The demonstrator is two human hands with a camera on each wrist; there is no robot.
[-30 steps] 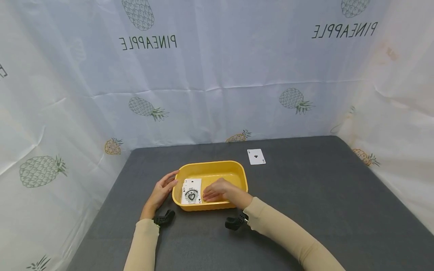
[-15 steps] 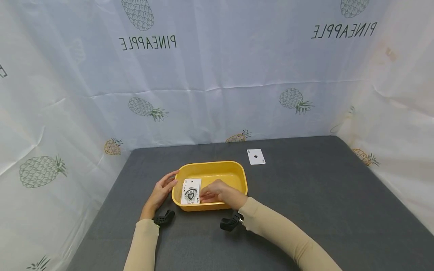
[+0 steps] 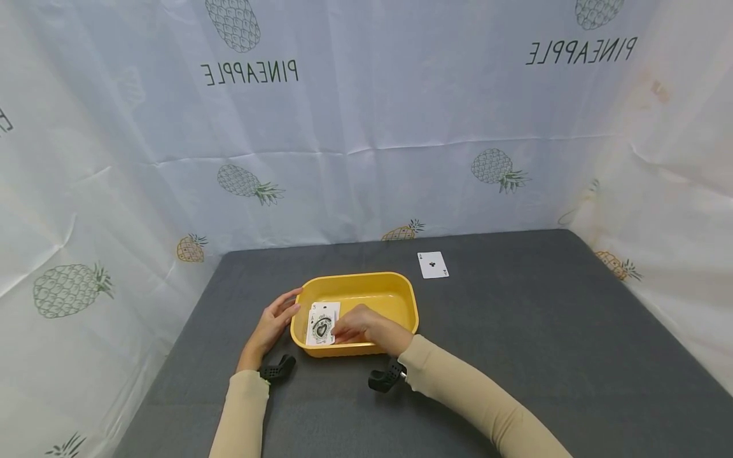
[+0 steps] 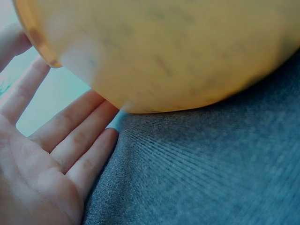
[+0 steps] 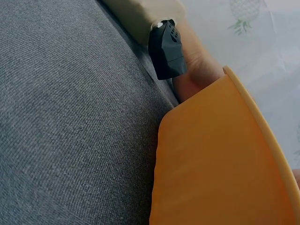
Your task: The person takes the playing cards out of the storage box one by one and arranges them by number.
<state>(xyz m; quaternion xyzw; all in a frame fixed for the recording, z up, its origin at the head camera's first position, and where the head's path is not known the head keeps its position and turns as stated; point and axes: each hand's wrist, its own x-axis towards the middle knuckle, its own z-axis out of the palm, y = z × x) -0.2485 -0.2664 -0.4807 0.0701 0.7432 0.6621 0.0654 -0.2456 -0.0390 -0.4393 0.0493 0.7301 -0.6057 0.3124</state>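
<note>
A white cloth sheet [image 3: 366, 108] printed with green and yellow pineapples hangs behind and beside a tabletop [image 3: 515, 331] covered in dark grey woven fabric. On this tabletop lies a shallow yellow rectangular tray [image 3: 395, 305] with rounded corners, a rolled rim and a glossy floor; in the right wrist view its outer wall looks smooth and deeper orange. The right hand [image 3: 363, 326] reaches over the tray's near rim, fingers bent at the right edge of a playing card; I cannot tell whether they pinch it. The left hand [image 3: 272, 327] rests against the tray's left end, its fingers extended and spread, holding nothing. A black perforated wrist device [image 3: 278, 369] sits at the left wrist, another black wrist device [image 3: 387, 374] at the right. Beyond the tray's far right corner lies a white ace of clubs [image 3: 432, 264], face up, slightly turned. Inside, at the left end, a white ace [image 3: 319, 323] with an ornate dark emblem overlaps a white three [image 3: 324, 306], of which mainly the top strip shows.
</note>
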